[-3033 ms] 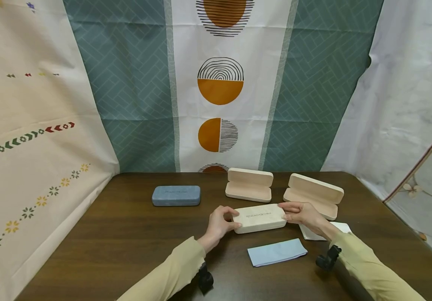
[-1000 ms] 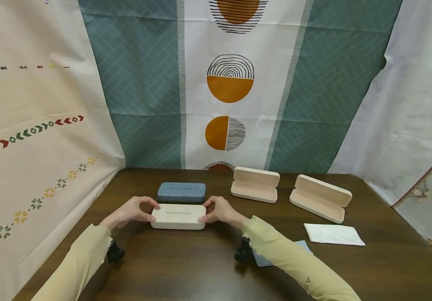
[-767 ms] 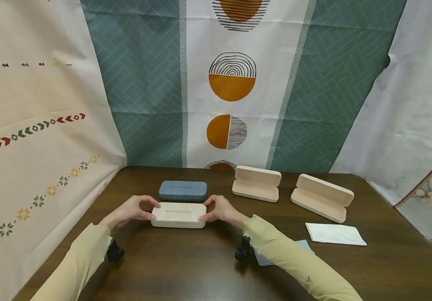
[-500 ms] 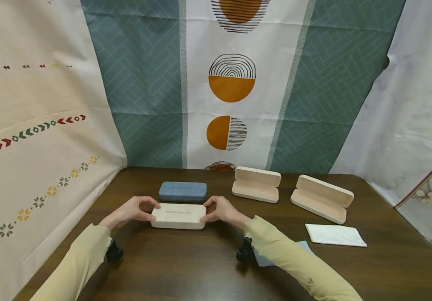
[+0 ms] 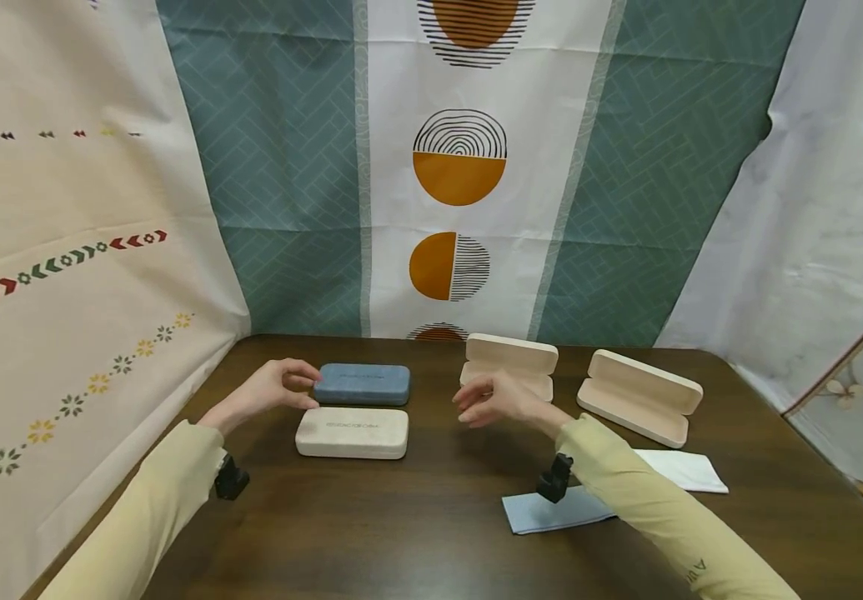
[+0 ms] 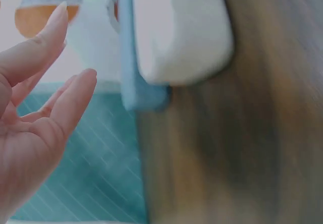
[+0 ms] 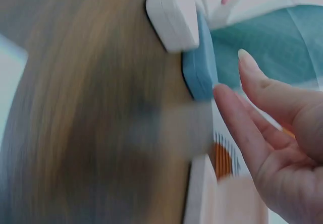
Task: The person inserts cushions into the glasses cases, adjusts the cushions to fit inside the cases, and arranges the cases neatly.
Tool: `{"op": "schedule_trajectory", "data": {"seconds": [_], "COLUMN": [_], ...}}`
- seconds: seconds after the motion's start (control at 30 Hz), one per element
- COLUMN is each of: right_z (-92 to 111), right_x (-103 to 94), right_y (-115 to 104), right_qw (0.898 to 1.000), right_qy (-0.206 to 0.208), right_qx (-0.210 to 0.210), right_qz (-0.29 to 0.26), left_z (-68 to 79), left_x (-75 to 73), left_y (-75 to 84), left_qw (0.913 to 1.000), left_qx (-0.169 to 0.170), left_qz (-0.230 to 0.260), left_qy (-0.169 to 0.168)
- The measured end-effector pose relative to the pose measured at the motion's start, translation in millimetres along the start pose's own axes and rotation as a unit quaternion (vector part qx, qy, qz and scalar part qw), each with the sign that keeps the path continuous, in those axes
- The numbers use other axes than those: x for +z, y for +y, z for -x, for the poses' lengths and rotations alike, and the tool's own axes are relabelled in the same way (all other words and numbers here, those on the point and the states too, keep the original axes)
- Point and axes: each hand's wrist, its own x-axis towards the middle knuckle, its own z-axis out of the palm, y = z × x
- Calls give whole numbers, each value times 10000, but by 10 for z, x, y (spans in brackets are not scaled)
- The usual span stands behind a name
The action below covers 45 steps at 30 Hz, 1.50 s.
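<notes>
Cream-coloured and closed, the rectangular hard-shell glasses case [image 5: 352,432] is set flat on the dark wooden surface [image 5: 401,533], just in front of the closed blue-grey fabric glasses case [image 5: 362,384], the two lying parallel and very near or touching. Neither case is gripped: the left hand [image 5: 273,387] is held above the surface by the left end of the blue-grey case, fingers loosely bent with nothing in them, and the right hand [image 5: 493,400] is lifted to the right of the cream case, fingers relaxed and equally empty. The placing of the cream case appears finished.

What is left, as far as can be judged, lies to the right: two open cream glasses cases [image 5: 508,364] [image 5: 639,395] are stood with their lids up at the back of the surface, and a folded white cloth [image 5: 689,472] and a light blue cloth [image 5: 544,510] are laid flat nearer the person. No glasses can be seen in the open cases.
</notes>
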Motion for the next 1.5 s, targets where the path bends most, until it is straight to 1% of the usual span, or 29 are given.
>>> {"op": "schedule_trajectory", "data": {"seconds": [0.1,0.17,0.27,0.37,0.43,0.57,0.67,0.73,0.8,0.87,0.93,1.03,1.13,1.3,1.5], "right_z": [134,224,363,504,600,786,905,977,1036,1087,1126,1166,1200,1248,1291], "right_x": [-185,-305,-476,-622,-702,-832,-906,-946,-975,-994,-1003,-999,-982,-957,-954], "right_y": [20,34,62,94,112,150,188,218,257,294,322,352,376,425,459], "right_qw": [9997,9989,9970,9950,9930,9845,9778,9765,9763,9766,9764,9753,9737,9704,9682], "right_qy": [-170,-360,-647,-860,-992,-1183,-1292,-1425,-1575,-1709,-1791,-1851,-1898,-1997,-1881], "right_qx": [8,47,118,191,274,351,245,228,259,354,357,287,224,178,73], "right_qz": [189,299,417,463,588,1245,1631,1603,1461,1261,1150,1169,1241,1344,1645], "left_z": [-121,-215,-363,-500,-581,-731,-811,-848,-871,-879,-875,-855,-837,-828,-838], "left_x": [104,221,432,663,830,1198,1483,1662,1829,1977,2098,2233,2323,2436,2519], "left_y": [146,251,415,576,685,866,967,1014,1040,1055,1066,1068,1069,1066,1073], "left_qw": [9998,9988,9954,9903,9869,9782,9703,9642,9577,9506,9452,9414,9431,9476,9522], "left_qx": [87,223,441,641,717,866,880,859,861,857,822,625,433,371,416], "left_qz": [78,184,440,596,598,394,277,362,439,592,721,917,961,713,346], "left_qy": [-182,-384,-729,-1078,-1319,-1848,-2237,-2481,-2709,-2924,-3075,-3186,-3153,-3092,-3005]}}
